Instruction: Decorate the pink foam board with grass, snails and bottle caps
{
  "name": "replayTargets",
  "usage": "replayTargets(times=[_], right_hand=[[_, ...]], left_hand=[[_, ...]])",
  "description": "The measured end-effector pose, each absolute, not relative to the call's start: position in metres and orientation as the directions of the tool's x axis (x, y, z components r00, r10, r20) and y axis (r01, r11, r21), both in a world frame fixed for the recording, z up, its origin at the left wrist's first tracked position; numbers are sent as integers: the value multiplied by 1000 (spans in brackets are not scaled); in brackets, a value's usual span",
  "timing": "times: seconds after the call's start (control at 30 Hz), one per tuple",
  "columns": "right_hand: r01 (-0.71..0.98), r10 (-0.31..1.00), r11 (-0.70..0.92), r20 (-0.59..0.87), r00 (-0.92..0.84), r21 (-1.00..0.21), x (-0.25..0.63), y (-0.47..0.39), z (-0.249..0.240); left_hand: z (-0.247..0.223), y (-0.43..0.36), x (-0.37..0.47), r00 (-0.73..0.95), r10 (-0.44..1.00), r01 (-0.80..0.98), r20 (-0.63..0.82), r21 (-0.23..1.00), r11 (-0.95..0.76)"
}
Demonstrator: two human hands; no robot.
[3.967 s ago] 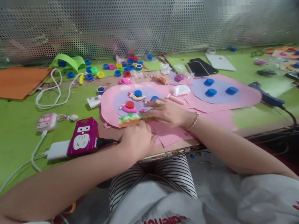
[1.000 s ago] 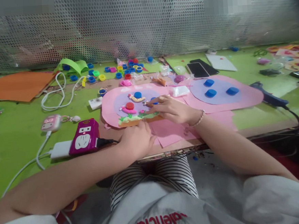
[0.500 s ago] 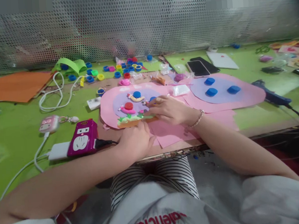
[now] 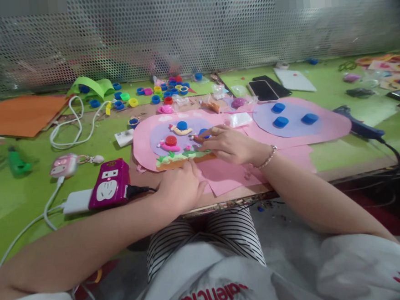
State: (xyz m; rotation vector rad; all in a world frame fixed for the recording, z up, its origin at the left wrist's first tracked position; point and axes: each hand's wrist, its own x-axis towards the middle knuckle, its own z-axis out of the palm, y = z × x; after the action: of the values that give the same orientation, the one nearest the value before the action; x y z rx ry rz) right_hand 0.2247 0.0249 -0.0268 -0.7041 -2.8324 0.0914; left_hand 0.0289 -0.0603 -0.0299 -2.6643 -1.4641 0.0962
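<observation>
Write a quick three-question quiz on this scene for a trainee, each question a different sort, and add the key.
1. Multiple choice: how many blue caps sit on the lavender oval nearer the glue gun?
a) two
b) three
c) five

2. True or false: the beaded bracelet is worn at the wrist of the left hand.

3. Fill in the missing word: the round cap on the pink snail figure is ____ in colour.

Key:
1. b
2. False; the beaded bracelet is at the wrist of the right hand.
3. red
</observation>
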Motion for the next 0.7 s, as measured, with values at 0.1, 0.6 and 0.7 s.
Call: replayTargets(times=[0.1,0.6,0.7], right_hand=[[427,454,891,250,-855,-157,228,26,-27],[444,471,880,184,-863,-167,222,25,-29],[421,470,877,234,-851,-231,227,25,-25]], left_hand=[[-30,-60,28,535,845,838,-6,-122,-531],[-29,-61,29,538,843,835,-17,-124,-536],[-29,-60,29,537,844,836,-23,-118,-535]])
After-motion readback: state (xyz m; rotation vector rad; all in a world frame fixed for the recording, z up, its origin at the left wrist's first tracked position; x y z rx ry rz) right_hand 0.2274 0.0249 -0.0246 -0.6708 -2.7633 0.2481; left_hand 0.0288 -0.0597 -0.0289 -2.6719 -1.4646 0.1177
